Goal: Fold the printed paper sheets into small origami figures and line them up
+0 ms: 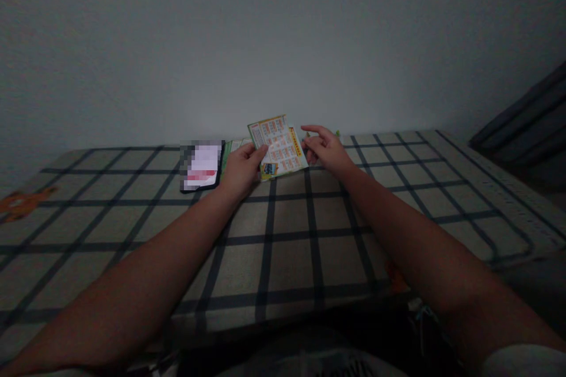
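Two bare hands of ours reach out over the surface, and one folded leaflet (283, 147) is between them; our left hand (242, 168) has its grip closed on the leaflet's left side, the thumb pressed flat over the printed front and the other fingers behind it; our right hand (326, 150) has a loose, parted grip at the leaflet's right edge, forefinger stretched out above the thumb and the other fingers curled; we cannot tell whether those fingertips touch the paper.

The leaflet tilts up toward us, showing rows of small orange and white print, a yellow strip and a little blue picture at its lower left corner; just left of our left hand we see a phone (206, 165) with its screen lit but blurred, and a green printed sheet (233, 145) partly hidden behind that hand.

Under everything spreads a checked cloth (287, 259), pale with dark lines, an orange figure (26, 203) at its left; behind rises a plain grey wall (283, 41); dim light fills the room, and dark striped fabric (530, 115) hangs at the right.
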`<state>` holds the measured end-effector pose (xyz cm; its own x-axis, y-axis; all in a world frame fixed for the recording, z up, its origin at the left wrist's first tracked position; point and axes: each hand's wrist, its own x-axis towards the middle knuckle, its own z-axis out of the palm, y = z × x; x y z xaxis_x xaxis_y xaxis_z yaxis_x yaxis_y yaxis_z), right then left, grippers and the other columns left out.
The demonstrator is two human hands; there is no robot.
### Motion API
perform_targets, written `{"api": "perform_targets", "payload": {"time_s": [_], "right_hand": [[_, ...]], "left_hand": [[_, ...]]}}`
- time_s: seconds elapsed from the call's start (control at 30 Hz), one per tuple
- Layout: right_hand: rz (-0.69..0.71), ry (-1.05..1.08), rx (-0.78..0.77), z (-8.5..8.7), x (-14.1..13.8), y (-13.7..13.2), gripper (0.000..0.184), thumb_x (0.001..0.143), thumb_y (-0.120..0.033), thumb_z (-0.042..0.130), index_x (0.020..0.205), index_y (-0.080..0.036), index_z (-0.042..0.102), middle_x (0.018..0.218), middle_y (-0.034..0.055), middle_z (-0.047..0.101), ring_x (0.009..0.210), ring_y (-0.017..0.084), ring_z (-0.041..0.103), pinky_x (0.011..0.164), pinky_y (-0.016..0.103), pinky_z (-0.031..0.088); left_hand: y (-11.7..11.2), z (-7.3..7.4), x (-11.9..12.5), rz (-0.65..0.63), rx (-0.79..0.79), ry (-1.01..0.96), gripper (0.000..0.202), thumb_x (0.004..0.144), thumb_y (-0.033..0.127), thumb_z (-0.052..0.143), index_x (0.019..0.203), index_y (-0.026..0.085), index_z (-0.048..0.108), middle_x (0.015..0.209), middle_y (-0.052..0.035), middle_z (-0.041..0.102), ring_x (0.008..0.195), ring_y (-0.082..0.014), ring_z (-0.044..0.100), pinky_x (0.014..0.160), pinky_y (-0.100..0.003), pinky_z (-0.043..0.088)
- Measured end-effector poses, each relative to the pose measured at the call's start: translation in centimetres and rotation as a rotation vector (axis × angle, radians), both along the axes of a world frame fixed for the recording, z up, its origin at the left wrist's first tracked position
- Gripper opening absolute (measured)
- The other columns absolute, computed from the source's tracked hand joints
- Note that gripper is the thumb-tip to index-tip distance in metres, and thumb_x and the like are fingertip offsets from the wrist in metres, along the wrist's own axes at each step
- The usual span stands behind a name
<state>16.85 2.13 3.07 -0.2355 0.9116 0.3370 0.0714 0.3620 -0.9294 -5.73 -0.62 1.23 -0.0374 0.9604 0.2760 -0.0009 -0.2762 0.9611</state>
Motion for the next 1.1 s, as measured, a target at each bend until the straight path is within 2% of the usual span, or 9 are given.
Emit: {"api": "perform_targets", "payload": {"time_s": [0.07, 0.17, 0.3, 0.43, 0.57, 0.63, 0.77, 0.97, 1.1], "right_hand": [[0.04, -0.03, 0.074, 0.2, 0.2, -0.1, 0.046, 0.088, -0.037, 0.062, 0.132, -0.025, 0.056, 0.103, 0.0052, 0.071, 0.061, 0.009, 0.056, 0.054, 0.024, 0.047], [0.109, -0.157, 0.167, 0.4, 0.3, -0.4, 0.039, 0.08, -0.031, 0.068, 0.119, -0.022, 0.066, 0.111, 0.0067, 0.069, 0.068, 0.01, 0.056, 0.061, 0.025, 0.047], [0.098, -0.234, 0.256, 0.8, 0.0, -1.0, 0.023, 0.08, -0.038, 0.07, 0.086, -0.016, 0.071, 0.092, 0.0056, 0.065, 0.074, 0.012, 0.056, 0.066, 0.027, 0.046], [0.015, -0.206, 0.211, 0.8, -0.2, -1.2, 0.041, 0.085, -0.054, 0.065, 0.071, -0.016, 0.066, 0.075, 0.0038, 0.063, 0.066, 0.012, 0.053, 0.059, 0.026, 0.043], [-0.063, -0.175, 0.095, 0.5, -0.1, -0.9, 0.048, 0.083, -0.063, 0.064, 0.075, -0.016, 0.067, 0.068, 0.0041, 0.067, 0.056, 0.011, 0.051, 0.055, 0.026, 0.041], [-0.078, -0.183, 0.088, 0.3, -0.1, -0.9, 0.05, 0.083, -0.065, 0.064, 0.074, -0.016, 0.066, 0.066, 0.0043, 0.067, 0.056, 0.011, 0.052, 0.055, 0.026, 0.041], [-0.053, -0.149, 0.077, 0.2, -0.4, -0.9, 0.049, 0.079, -0.065, 0.068, 0.078, -0.017, 0.063, 0.067, 0.0029, 0.067, 0.056, 0.011, 0.055, 0.055, 0.026, 0.043], [-0.025, -0.004, 0.01, 0.0, -0.8, -0.6, 0.066, 0.072, -0.064, 0.075, 0.117, -0.024, 0.049, 0.079, -0.0007, 0.069, 0.06, 0.012, 0.061, 0.051, 0.023, 0.044], [-0.041, -0.031, 0.032, 0.1, -0.7, -0.3, 0.056, 0.073, -0.066, 0.071, 0.104, -0.021, 0.058, 0.082, 0.0018, 0.067, 0.063, 0.012, 0.057, 0.051, 0.024, 0.045]], "left_hand": [[0.1, 0.2, 0.1, -0.007, -0.014, -0.084, 0.047, 0.079, 0.052, 0.075, 0.108, 0.016, 0.066, 0.098, -0.0095, 0.077, 0.086, -0.0244, 0.075, 0.08, -0.041, 0.062], [0.0, 0.5, 0.3, -0.049, -0.017, -0.136, 0.048, 0.076, 0.046, 0.078, 0.11, 0.015, 0.064, 0.097, -0.0092, 0.077, 0.083, -0.0225, 0.075, 0.079, -0.04, 0.062], [-0.2, 0.7, 0.2, -0.055, -0.046, -0.067, 0.044, 0.075, 0.045, 0.08, 0.105, 0.016, 0.066, 0.088, -0.0065, 0.076, 0.065, -0.0163, 0.07, 0.06, -0.029, 0.058], [-0.3, 0.6, 0.1, -0.072, -0.085, -0.07, 0.043, 0.082, 0.052, 0.072, 0.107, 0.017, 0.067, 0.085, -0.0058, 0.074, 0.054, -0.0129, 0.064, 0.051, -0.026, 0.054], [-0.9, 0.8, 0.3, -0.169, -0.012, -0.081, 0.066, 0.087, 0.072, 0.051, 0.117, 0.015, 0.064, 0.11, -0.0149, 0.074, 0.074, -0.0194, 0.072, 0.058, -0.03, 0.059], [-1.3, 1.0, 0.5, -0.169, 0.015, -0.014, 0.062, 0.083, 0.067, 0.063, 0.119, 0.017, 0.063, 0.118, -0.0146, 0.072, 0.084, -0.0204, 0.072, 0.061, -0.028, 0.059], [-1.5, 1.3, 0.7, -0.055, 0.063, 0.084, 0.049, 0.074, 0.049, 0.08, 0.109, 0.017, 0.066, 0.107, -0.0098, 0.075, 0.078, -0.018, 0.07, 0.062, -0.027, 0.056], [-1.2, 1.0, 0.6, -0.024, 0.023, 0.114, 0.048, 0.076, 0.054, 0.078, 0.104, 0.016, 0.068, 0.098, -0.0091, 0.076, 0.064, -0.0152, 0.065, 0.055, -0.026, 0.051], [-1.5, 1.1, 0.7, -0.061, 0.011, 0.142, 0.052, 0.074, 0.059, 0.079, 0.101, 0.015, 0.069, 0.095, -0.009, 0.076, 0.066, -0.0171, 0.068, 0.055, -0.027, 0.053]]}}
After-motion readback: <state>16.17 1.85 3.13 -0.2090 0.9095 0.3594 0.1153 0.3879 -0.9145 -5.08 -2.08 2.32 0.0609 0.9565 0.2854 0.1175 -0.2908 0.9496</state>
